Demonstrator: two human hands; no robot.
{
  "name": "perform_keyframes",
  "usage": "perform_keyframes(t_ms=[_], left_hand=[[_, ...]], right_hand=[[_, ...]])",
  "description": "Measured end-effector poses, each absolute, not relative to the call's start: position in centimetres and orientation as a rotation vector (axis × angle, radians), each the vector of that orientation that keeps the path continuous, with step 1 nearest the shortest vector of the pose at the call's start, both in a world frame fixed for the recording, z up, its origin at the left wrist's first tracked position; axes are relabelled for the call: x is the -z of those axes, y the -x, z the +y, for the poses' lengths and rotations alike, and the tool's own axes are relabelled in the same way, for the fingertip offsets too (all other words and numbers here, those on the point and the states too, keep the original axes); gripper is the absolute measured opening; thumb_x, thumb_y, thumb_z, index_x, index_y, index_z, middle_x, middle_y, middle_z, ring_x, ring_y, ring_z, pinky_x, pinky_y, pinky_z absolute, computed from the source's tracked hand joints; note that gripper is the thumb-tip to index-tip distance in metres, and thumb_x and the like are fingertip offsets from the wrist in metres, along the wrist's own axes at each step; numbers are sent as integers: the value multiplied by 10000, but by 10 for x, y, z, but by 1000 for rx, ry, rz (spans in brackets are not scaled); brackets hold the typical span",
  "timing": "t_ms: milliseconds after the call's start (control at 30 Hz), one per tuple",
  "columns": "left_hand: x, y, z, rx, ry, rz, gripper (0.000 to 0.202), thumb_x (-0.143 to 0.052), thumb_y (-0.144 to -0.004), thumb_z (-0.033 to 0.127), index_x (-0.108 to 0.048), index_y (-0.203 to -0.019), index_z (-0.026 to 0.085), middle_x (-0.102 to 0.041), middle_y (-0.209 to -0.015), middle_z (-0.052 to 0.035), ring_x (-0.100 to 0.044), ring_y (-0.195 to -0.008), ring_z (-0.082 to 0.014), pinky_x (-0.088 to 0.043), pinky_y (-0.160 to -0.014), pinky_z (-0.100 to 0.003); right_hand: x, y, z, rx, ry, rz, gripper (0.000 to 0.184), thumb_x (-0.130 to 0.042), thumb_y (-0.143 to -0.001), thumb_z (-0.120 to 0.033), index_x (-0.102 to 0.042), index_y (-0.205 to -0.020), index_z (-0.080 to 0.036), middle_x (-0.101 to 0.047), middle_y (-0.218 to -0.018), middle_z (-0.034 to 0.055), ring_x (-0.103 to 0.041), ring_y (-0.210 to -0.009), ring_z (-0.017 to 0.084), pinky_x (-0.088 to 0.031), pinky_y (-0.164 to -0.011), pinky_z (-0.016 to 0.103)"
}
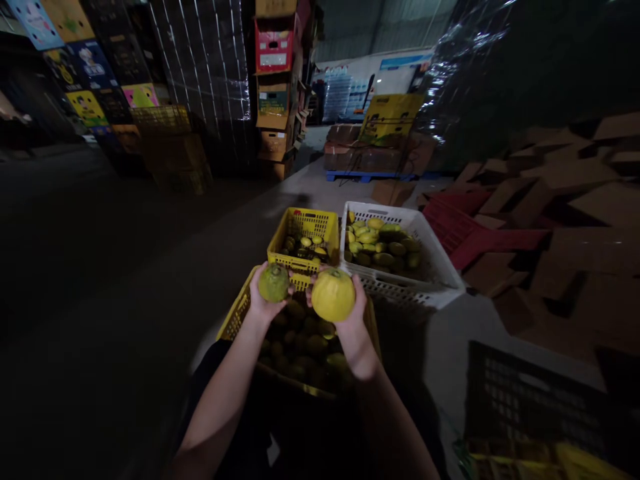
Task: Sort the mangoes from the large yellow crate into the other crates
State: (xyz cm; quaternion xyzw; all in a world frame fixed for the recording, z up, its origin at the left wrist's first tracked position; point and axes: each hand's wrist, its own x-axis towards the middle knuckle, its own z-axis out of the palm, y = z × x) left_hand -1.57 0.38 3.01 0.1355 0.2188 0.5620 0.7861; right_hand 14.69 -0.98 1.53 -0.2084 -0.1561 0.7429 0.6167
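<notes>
My left hand [261, 300] holds a greenish round fruit [273, 282] up over the near yellow crate [235, 319]. Beside it, my right hand [351, 308] grips a larger yellow round fruit [333, 295]. Both fruits show their stem ends toward me. The near yellow crate under my hands is filled with several dark green fruits [305, 343]. Beyond it sits a smaller yellow crate [304, 223] with a few fruits at its bottom. To its right stands a white crate [430, 267] holding several yellow and green fruits [381, 243].
A black crate [530, 400] stands at the lower right. Flattened cardboard [560, 200] and red crates [465, 227] lie at the right. Stacked boxes [275, 87], wrapped pallets [210, 73] and a blue pallet with cartons [370, 157] stand at the back. Dark concrete floor [100, 267] spreads left.
</notes>
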Motion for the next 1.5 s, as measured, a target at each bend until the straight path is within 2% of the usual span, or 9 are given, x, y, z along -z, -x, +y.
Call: perform_keyframes(t_ms=[200,333,533,700,833,933,1100,1267,1500], left_hand=[[-15,17,0,-969,-538,445,424,-437,-884,470,-598,-645,159,-571,-528,-78,-564,-347,-205,-363,-236,-252],[2,16,0,-824,-670,390,428,-535,-811,529,-547,-575,172,-531,-472,-60,-566,-330,-208,-415,-264,-276],[20,11,11,-768,-834,107,429,-649,-673,556,-561,-579,148,-576,-503,-61,-562,-340,-201,-423,-260,-279],[15,8,10,-765,-822,102,381,-610,-755,494,-600,-623,137,-606,-549,-68,-576,-355,-197,-428,-265,-269],[-2,4,6,-937,-514,251,356,-473,-912,419,-669,-815,138,-678,-682,-74,-623,-440,-177,-466,-316,-239],[-12,0,9,-1138,-192,336,376,-384,-998,364,-668,-1132,158,-739,-863,-86,-725,-696,-171,-596,-542,-229],[-11,-3,23,-1276,123,438,512,-325,-1052,391,-504,-1432,98,-737,-1040,-138,-741,-851,-188,-647,-699,-280],[-7,-6,30,-1327,225,539,523,-340,-1059,390,-461,-1484,111,-712,-1189,-167,-740,-887,-202,-653,-678,-283],[1,-8,27,-1349,197,610,420,-353,-1058,357,-549,-1386,182,-732,-1140,-129,-737,-910,-217,-663,-650,-314]], right_hand=[[-15,-154,-43,-1723,335,-656,396,-794,-621,-506,-678,-858,-211,-722,-780,49,-724,-803,275,-619,-690,422],[-17,-154,-49,-1760,262,-712,328,-810,-614,-460,-654,-772,-219,-711,-743,30,-717,-801,262,-599,-683,401],[-26,-154,-31,-1872,-10,-1103,471,-842,-558,-584,-672,-706,-171,-709,-725,81,-700,-746,278,-578,-640,400],[-13,-157,-31,-1888,-3,-1121,467,-800,-613,-600,-706,-711,-153,-689,-675,80,-676,-656,252,-556,-589,378],[-2,-155,-30,-1784,77,-953,465,-691,-743,-630,-741,-832,-176,-702,-688,68,-629,-567,205,-502,-474,308],[-5,-147,-19,-1815,125,-804,458,-721,-684,-635,-736,-834,-203,-709,-679,46,-609,-532,196,-476,-417,288],[-9,-125,-4,-1753,458,-174,319,-500,-895,-436,-707,-998,-216,-766,-866,74,-702,-689,213,-578,-550,331],[8,-119,4,-1642,634,197,345,-402,-960,-382,-658,-1145,-243,-762,-854,41,-709,-789,207,-622,-667,345],[11,-132,5,-1673,564,448,401,-433,-945,-411,-644,-1204,-189,-732,-1117,114,-694,-1058,218,-607,-578,240]])
